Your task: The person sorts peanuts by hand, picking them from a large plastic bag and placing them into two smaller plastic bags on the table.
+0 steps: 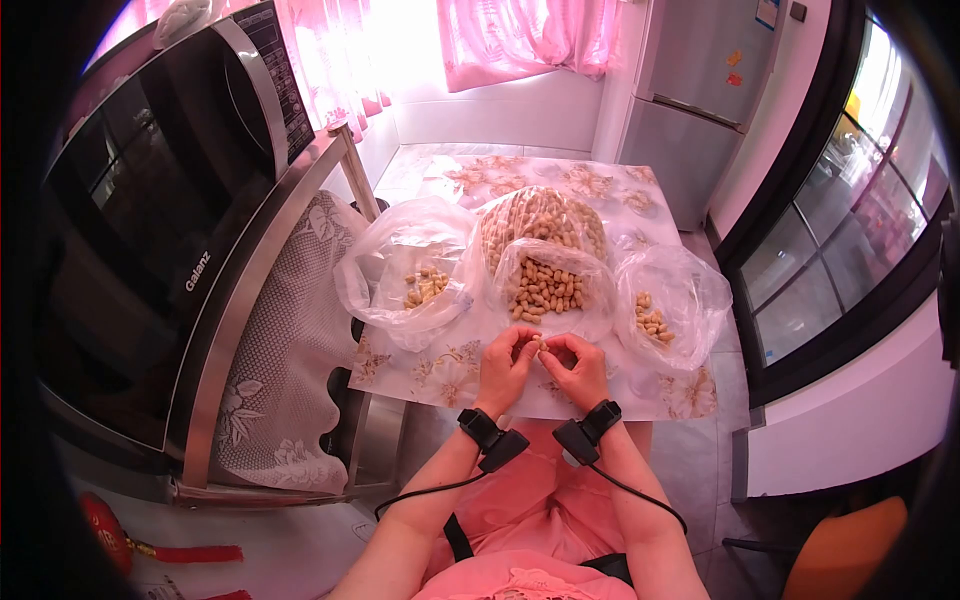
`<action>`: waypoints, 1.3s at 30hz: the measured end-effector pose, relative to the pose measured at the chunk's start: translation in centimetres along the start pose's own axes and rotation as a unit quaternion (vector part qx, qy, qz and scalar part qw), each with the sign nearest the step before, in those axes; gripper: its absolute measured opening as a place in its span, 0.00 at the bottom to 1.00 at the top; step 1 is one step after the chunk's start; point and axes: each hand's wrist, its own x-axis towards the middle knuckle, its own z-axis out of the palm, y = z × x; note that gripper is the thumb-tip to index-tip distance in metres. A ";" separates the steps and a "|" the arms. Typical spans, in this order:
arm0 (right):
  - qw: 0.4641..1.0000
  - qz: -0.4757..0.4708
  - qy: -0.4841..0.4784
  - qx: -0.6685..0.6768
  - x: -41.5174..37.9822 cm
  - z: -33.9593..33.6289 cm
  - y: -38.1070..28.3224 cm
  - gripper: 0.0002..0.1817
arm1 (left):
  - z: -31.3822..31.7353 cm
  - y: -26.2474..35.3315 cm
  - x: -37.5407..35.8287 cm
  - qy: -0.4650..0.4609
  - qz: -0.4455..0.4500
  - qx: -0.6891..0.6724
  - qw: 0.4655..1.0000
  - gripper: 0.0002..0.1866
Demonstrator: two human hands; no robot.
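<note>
Above the near edge of the table, my left hand (506,368) and my right hand (580,374) meet with fingertips pinched. Between them is a small tan peanut (540,343), mostly covered by the fingers. Just beyond the hands lies an open clear plastic bag with a pile of unshelled peanuts (545,290). A big, full bag of peanuts (540,222) stands behind it. To the left, another open plastic bag (400,250) holds a few pale peanuts (426,287). A third plastic bag (690,300) on the right has several peanuts (653,320) inside.
A floral cloth (450,378) covers the table. At the left, a black microwave (170,220) sits on a metal-framed stand draped with lace (290,370). A grey fridge (690,130) and a dark-framed glass door (830,220) are to the right. An orange seat (850,550) is at lower right.
</note>
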 end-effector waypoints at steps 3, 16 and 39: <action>1.000 0.004 0.003 0.003 0.0 0.0 0.0 0.10 | 0.0 -0.1 0.0 0.001 0.005 0.003 1.000 0.06; 1.000 0.011 0.007 0.003 -0.1 0.1 -0.2 0.10 | -0.1 -0.2 0.0 -0.014 -0.011 0.004 1.000 0.07; 0.999 0.025 0.021 0.043 0.0 0.2 0.1 0.08 | 0.0 0.1 0.0 0.003 -0.024 0.000 1.000 0.07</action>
